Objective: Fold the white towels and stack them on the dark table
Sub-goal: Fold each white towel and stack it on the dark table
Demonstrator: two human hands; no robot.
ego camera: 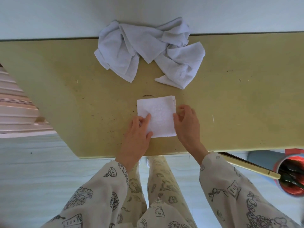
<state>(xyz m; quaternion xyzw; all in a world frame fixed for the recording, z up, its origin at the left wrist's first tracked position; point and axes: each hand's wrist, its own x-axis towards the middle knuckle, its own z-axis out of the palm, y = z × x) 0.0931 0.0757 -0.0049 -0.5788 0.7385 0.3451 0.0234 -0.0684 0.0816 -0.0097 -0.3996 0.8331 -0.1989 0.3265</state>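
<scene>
A small folded white towel (pixel 158 112) lies flat on the table (pixel 65 89), near its front edge. My left hand (pixel 138 132) rests on the towel's near left corner, fingers spread over it. My right hand (pixel 187 124) touches the towel's right edge with its fingertips. A heap of crumpled white towels (pixel 144 48) lies at the far edge of the table, against the wall. The table top looks olive-yellow and is speckled with dark marks.
A stack of pale ribbed items (pixel 16 109) stands at the left beside the table. A red container (pixel 291 175) with dark contents sits at the lower right, below the table's edge. A white wall runs behind the table.
</scene>
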